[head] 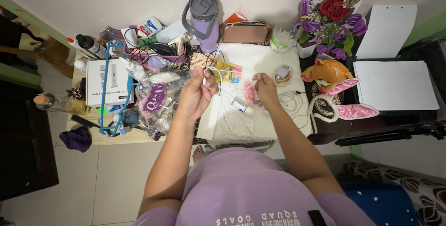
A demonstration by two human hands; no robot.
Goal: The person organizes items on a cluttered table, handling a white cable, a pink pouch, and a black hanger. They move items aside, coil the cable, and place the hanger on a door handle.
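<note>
White thin cable (222,71) runs between both hands above the bench (139,135): left hand (197,93) is raised w/ fingers pinched narrow on 1 end of it, near the thumb, & right hand (265,90) pinches the other end w/ thumb & forefinger, rest of fingers curled. Cable arcs over a white folded cloth (241,121) that covers the bench middle; both hands hover just above that cloth. Under the cable, just beyond the left hand, lies a yellow-red flat packet (231,72). Beside the right hand, touching or nearly so, sits a pink small item (251,97), can't tell what it is, plus a small white tube (242,107) near it. More white cord is coiled on the cloth to the right (291,100), & a small round dish w/ a white charger block (282,74) sits just beyond the right hand. Left of the left hand: clear plastic bag w/ a purple pouch (155,99), a blue hanger (111,91) & a white carton (108,82). At the back stand a lilac tumbler w/ grey lid (204,19), a tan pouch (246,33) & a pink basket of toiletries (155,49). Far right: red & purple flowers (332,14), orange plush toy (327,72), pink bunny-ear headband (346,110).
</note>
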